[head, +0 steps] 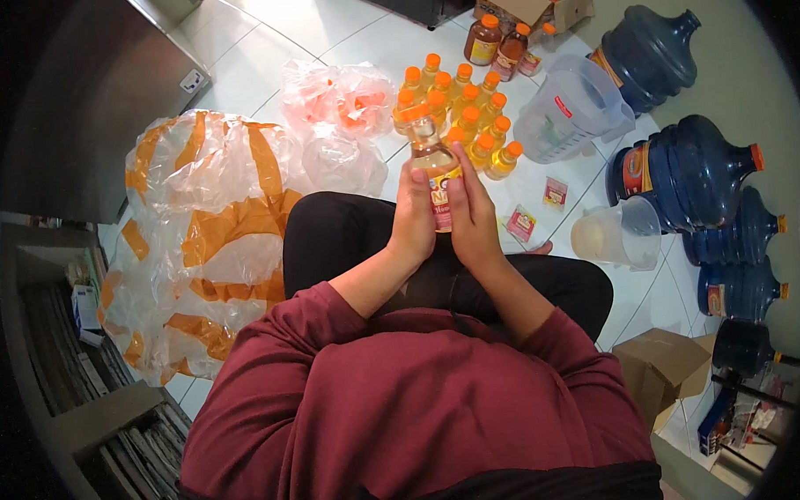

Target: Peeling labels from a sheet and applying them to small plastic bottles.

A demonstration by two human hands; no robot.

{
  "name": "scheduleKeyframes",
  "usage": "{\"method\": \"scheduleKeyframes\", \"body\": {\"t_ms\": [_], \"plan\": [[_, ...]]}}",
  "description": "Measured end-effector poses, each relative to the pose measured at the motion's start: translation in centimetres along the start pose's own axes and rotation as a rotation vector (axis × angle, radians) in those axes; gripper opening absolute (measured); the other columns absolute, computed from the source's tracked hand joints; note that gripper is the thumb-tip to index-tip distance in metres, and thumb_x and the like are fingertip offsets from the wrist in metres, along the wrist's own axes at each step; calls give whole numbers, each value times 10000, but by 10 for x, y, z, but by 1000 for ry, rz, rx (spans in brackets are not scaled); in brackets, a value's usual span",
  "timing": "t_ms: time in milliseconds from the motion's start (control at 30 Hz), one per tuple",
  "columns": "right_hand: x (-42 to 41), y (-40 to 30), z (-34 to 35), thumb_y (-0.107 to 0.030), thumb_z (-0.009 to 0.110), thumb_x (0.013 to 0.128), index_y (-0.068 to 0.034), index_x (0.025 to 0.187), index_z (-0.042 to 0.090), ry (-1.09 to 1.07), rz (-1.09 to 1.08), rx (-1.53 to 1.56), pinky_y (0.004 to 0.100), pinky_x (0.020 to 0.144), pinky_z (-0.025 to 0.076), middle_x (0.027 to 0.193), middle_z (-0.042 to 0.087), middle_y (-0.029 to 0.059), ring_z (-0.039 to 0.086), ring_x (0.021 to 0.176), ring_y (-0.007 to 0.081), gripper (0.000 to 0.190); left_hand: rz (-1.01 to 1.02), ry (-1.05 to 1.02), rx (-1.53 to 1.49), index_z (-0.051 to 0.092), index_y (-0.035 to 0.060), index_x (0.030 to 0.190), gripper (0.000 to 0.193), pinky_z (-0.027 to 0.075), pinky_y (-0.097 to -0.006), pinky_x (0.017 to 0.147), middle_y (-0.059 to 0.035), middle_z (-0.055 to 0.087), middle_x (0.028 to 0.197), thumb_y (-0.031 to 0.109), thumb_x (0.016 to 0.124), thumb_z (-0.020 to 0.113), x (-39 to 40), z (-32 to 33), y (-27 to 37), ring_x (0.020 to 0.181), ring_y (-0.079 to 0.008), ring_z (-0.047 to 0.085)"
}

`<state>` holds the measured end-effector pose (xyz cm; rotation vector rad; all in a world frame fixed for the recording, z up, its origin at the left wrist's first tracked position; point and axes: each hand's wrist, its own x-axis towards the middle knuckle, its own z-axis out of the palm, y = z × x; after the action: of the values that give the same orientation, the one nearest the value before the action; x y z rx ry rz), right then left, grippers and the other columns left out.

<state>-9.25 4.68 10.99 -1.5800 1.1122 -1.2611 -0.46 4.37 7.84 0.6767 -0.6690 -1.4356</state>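
Between my two palms, above my lap, is a clear bottle with an orange cap, a pale liquid and a pink and yellow label. My left hand presses its left side, and my right hand its right side, thumbs over the label. Just beyond stand several orange-capped bottles of yellow liquid. Two flat stacks of labels, one pink and yellow and one pinkish, lie on the floor right of my hands.
Clear plastic with orange tape and bags holding orange pieces lie left. Rightward are a large measuring jug, a smaller jug, large blue water bottles and a cardboard box. Dark-filled bottles stand at the back.
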Motion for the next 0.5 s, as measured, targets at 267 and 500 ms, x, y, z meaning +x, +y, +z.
{"method": "scheduleKeyframes", "body": {"t_ms": [267, 500], "plan": [[49, 78, -32, -367, 387, 885, -29, 1149, 476, -422, 753, 291, 296, 718, 448, 1025, 554, 104, 556, 863, 178, 438, -138, -132, 133, 278, 57, 1183, 536, 399, -304, 841, -86, 445, 1089, 184, 779, 605, 16, -23, -10, 999, -170, 466], [61, 186, -79, -387, 658, 693, -10, 1139, 438, -1128, 901, -983, 307, 734, 464, 1074, 506, 145, 561, 857, 232, 624, -148, -107, 1013, 322, 51, 1164, 673, 391, -333, 857, -156, 499, 1079, 187, 641, 724, 77, -80, -44, 1013, -247, 490]]}}
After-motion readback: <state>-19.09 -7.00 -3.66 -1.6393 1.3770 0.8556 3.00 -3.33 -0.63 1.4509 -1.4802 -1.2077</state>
